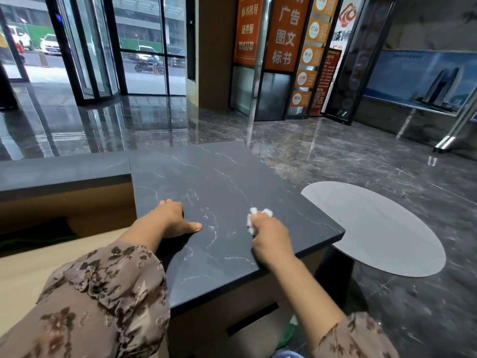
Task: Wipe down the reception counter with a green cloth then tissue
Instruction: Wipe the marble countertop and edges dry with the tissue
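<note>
Gripping a crumpled white tissue point(259, 218), the right hand point(271, 241) presses it on the dark marble counter point(219, 171) near its right edge. The left hand point(172, 220) rests there empty, thumb out. An orange sign point(284, 32) behind reads 广告 图文 标书.

The counter point(219, 182) top is dark stone with thin white veins, smooth and matt. The panels point(108, 202) under it look like pale wood. The tissue point(254, 215) is crumpled white paper. The floor point(335, 156) is glossy veined stone. The sleeve point(103, 293) is floral cloth. The table point(374, 228) is matt grey.
</note>
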Demonstrator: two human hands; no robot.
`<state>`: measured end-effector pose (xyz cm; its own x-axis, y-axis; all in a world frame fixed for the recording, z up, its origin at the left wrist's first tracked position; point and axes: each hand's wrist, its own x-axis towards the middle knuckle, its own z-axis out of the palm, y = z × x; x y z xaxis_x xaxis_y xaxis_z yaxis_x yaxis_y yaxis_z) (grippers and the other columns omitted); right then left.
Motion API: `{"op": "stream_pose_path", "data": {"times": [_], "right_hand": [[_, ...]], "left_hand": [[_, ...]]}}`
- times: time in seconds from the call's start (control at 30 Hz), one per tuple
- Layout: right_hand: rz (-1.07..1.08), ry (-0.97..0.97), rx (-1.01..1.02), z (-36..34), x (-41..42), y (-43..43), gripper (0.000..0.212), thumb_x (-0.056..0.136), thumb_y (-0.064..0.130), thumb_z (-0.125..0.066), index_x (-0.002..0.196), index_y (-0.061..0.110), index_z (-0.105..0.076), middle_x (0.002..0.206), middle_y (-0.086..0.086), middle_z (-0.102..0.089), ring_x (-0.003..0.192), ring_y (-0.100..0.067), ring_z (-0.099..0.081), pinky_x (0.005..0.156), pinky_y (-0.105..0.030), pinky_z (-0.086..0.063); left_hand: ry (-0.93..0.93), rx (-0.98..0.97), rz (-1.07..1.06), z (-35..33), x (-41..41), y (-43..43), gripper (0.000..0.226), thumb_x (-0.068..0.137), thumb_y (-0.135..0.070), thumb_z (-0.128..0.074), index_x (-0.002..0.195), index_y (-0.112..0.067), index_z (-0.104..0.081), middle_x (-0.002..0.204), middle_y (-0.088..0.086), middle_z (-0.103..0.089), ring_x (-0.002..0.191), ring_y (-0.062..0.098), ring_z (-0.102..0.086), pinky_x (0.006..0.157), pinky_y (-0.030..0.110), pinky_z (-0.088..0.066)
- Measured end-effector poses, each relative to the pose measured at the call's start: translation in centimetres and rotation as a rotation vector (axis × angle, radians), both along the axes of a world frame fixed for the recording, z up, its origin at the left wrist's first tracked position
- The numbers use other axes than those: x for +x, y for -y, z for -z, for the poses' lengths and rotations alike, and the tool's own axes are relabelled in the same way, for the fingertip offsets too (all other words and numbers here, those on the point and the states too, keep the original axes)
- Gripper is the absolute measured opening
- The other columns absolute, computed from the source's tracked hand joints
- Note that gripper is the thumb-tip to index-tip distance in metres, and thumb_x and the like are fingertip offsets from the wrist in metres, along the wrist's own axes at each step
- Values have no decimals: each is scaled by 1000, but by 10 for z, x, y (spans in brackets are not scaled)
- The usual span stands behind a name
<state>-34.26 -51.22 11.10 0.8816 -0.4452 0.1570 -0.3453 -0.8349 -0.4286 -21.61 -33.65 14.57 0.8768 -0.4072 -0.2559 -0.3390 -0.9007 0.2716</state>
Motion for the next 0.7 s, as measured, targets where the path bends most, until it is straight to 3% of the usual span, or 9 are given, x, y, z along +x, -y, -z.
{"op": "stream_pose_path", "data": {"times": [0.07,0.2,0.37,0.53,0.63,0.7], "right_hand": [[-111,46,25,5,0,-34,23,84,3,-40,90,22,-51,99,2,-48,79,-19,-51,63,-29,-35],[-323,-4,-89,4,-7,-48,35,80,-4,-40,108,15,-51,116,-2,-49,105,-28,-47,73,-32,-39],[-390,-37,-111,5,-9,-6,47,85,-3,-43,126,20,-51,140,10,-46,129,-22,-41,109,-31,-30],[-111,-157,-140,1,-23,80,63,87,2,-47,144,27,-37,145,-5,-43,127,-31,-45,96,-37,-43],[32,-191,-108,-3,-35,128,68,82,1,-50,143,29,-38,148,-6,-41,128,-29,-45,93,-36,-45],[63,-178,-99,-4,-40,140,59,84,2,-52,137,27,-46,143,-8,-48,125,-29,-47,85,-31,-43]], "left_hand": [[3,4,-8,2,0,-1,73,84,-59,-57,132,-6,-45,136,14,-41,129,29,-37,106,38,-35],[85,27,-28,9,-7,-1,71,83,-63,-54,131,-12,-43,136,12,-40,132,28,-31,108,42,-32],[286,63,-12,17,-23,4,63,91,-53,-48,137,-11,-36,137,12,-37,135,27,-28,107,41,-31],[285,30,-6,20,-41,-6,64,90,-55,-48,136,-12,-37,132,10,-39,131,26,-32,105,39,-34],[240,16,-24,18,-50,-18,69,85,-61,-50,133,-13,-40,125,8,-41,126,26,-38,101,39,-39],[205,12,-45,16,-57,-24,72,83,-65,-51,132,-13,-42,121,7,-42,121,26,-42,97,38,-42]]}}
